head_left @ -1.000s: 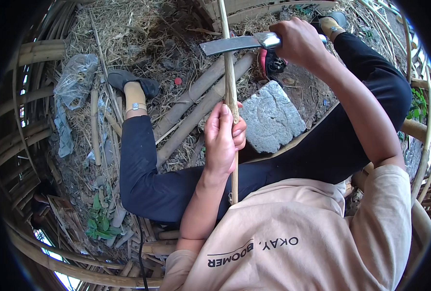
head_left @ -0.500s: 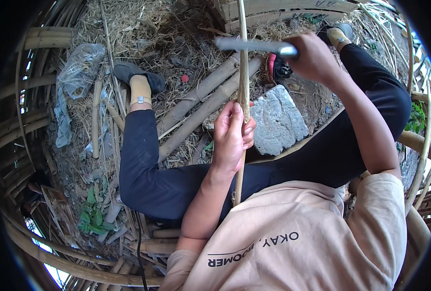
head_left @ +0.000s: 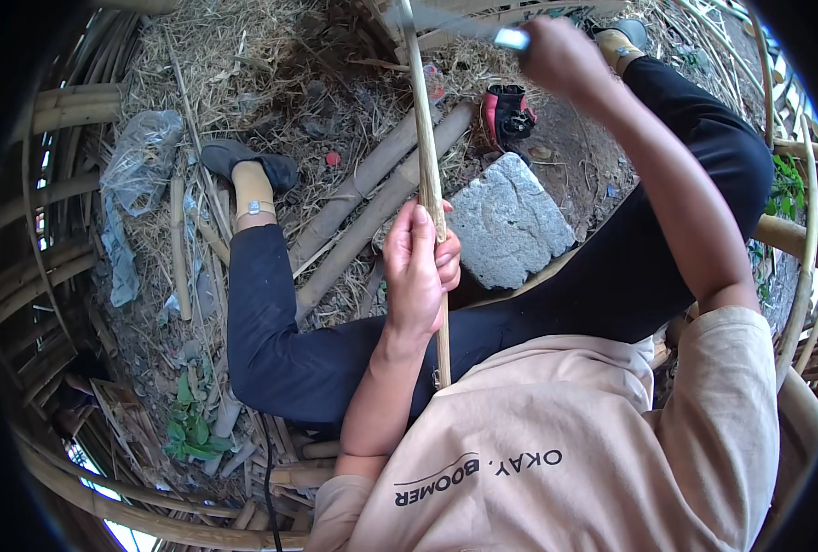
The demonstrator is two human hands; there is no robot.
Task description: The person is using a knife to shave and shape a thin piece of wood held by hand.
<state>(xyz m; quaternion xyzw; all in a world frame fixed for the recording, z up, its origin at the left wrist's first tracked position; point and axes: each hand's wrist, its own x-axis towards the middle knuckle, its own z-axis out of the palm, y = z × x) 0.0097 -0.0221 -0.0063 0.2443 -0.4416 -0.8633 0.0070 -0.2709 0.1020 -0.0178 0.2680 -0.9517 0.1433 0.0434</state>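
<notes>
A long pale bamboo stick (head_left: 428, 138) stands between my lap and the top edge of the view, its lower end against my shirt. Around its middle, the fingers of my left hand (head_left: 418, 258) are wrapped, thumb laid along it. At the upper right, my right hand (head_left: 565, 60) is closed on a knife (head_left: 512, 39). Its handle is mostly hidden in the fist, with a shiny metal collar showing. The blade is smeared by motion and reaches left to the upper part of the stick. A grey stone block (head_left: 515, 221) lies between my legs, just right of my left hand.
Two thick bamboo poles (head_left: 363, 207) lie on the straw-strewn ground beyond my left hand. A red and black object (head_left: 506, 115) sits past the stone. A clear plastic bag (head_left: 142, 147) lies at the left. Bamboo railings (head_left: 50, 193) curve around both sides.
My right hand and the knife have moved farther from my body along the stick, toward the top of the view. The stick's upper end now leans more to the left.
</notes>
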